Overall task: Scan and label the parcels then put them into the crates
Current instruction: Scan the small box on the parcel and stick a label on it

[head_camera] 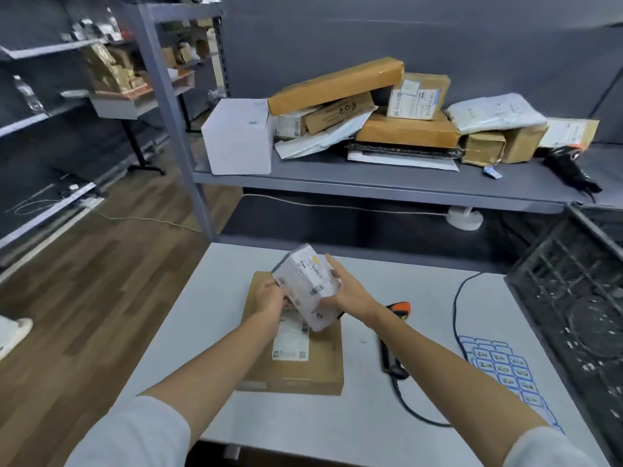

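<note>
The left hand (269,296) grips the near left edge of a small white parcel (308,286), fingers curled round it, while the right hand (347,291) clasps its right side with the thumb lying along the top edge. Both hands hold the parcel tilted above the white surface (219,332), over a flat brown cardboard box (303,365) that lies on that surface.

The parcel is wrapped in pale, slightly glossy plastic and carries a white shipping label with barcodes, black print and a yellow mark near its far end; the print is too blurred to read. The brown box also bears a white label with barcodes, partly hidden by the parcel and the left hand, and its text is unreadable too.

To the right of the box lies a black handheld scanner (392,348) with an orange tip, its far end partly behind the right wrist and its dark cable looping across the surface. Nearer the right edge lies a sheet of blue-bordered stickers (505,365) printed with small codes, not legible, partly covered by the right forearm. A black plastic crate (573,298) stands at the right, cut off by the frame.

On the far grey shelf (371,183) sits a heap of brown boxes, a white box (237,136) and pale mailer bags, their labels too small to read.
</note>
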Tool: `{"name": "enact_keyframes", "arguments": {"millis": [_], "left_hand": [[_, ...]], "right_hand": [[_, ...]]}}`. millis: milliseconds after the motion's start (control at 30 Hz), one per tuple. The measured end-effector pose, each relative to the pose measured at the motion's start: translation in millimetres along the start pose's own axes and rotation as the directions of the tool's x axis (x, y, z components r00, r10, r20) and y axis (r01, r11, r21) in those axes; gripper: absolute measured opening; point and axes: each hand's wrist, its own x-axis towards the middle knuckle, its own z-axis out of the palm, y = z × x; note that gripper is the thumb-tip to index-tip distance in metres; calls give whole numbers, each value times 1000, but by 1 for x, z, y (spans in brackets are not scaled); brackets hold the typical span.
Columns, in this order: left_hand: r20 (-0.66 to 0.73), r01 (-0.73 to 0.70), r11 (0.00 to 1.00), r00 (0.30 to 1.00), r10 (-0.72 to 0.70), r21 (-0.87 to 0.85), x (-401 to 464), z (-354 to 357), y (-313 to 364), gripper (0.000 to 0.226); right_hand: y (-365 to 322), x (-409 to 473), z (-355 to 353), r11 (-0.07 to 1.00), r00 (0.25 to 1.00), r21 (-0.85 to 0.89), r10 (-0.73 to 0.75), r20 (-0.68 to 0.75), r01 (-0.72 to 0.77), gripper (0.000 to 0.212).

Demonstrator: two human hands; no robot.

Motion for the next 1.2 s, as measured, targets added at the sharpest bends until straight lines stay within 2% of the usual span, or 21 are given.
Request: {"name": "enact_keyframes", "arguments": {"millis": [100, 200, 267, 333, 600, 633, 667, 700, 733, 767, 800, 833, 867, 900, 967, 1067, 1133, 1200], "left_hand": [[2, -58, 998, 998, 58, -11, -1, -8, 9, 9], [81, -148, 983, 987, 140, 104, 0, -12, 6, 39], [116, -160, 981, 982, 147, 109, 0, -10, -2, 44], [111, -160, 979, 983, 146, 127, -1, -6, -10, 36], [76, -174, 969, 984, 162, 178, -3, -3, -39, 38], [86, -189, 966, 981, 176, 174, -4, -4, -39, 40], [98, -201, 965, 977, 187, 167, -4, -5, -41, 42], [108, -207, 966, 975, 192, 157, -4, -5, -42, 44], [113, -214, 966, 974, 198, 148, -4, -6, -43, 45], [118, -216, 966, 973, 200, 145, -5, -7, -43, 44], [119, -216, 966, 972, 200, 141, -6, -7, -44, 43], [114, -216, 968, 973, 201, 131, -5, -7, -46, 42], [109, -215, 969, 973, 203, 119, -5, -7, -47, 41], [106, -211, 972, 974, 200, 104, -5, -6, -49, 41], [111, -203, 977, 975, 195, 66, -6, -5, -51, 42], [111, -191, 981, 976, 187, 28, -6, -3, -54, 45], [120, -175, 984, 978, 170, 33, -2, -2, -56, 45], [144, -161, 985, 978, 151, 58, -1, -4, -58, 46]], "right_hand": [[-3, 5, -8, 938, 999, -345, -34, -12, 28, 99], [-6, 12, -11, 824, 997, -562, -48, 57, 72, 102], [-6, 15, -9, 794, 993, -601, -24, 114, 88, 105], [-4, 17, -7, 771, 988, -629, -5, 154, 102, 103], [27, 12, 2, 621, 980, -773, 36, 194, 131, 95], [30, 11, 1, 619, 979, -772, 26, 204, 145, 95], [32, 8, 0, 663, 981, -735, 6, 192, 140, 94], [37, 4, -3, 755, 991, -645, -38, 132, 115, 91], [39, -4, -5, 872, 995, -482, -98, 0, 85, 83], [45, -11, -8, 965, 970, -255, -111, -217, 53, 72], [53, -19, -11, 999, 891, -39, -51, -452, 38, 62], [66, -25, -14, 994, 772, 112, 70, -632, 1, 55], [79, -28, -17, 982, 669, 175, 180, -721, -76, 50], [96, -30, -19, 968, 614, 171, 249, -749, -184, 45], [125, -31, -19, 924, 611, 135, 341, -714, -357, 46], [152, -28, -15, 897, 701, 88, 397, -592, -433, 69], [160, -22, -11, 897, 768, -30, 359, -530, -440, 80], [167, -16, -7, 844, 802, -195, 367, -471, -500, 98]]}}
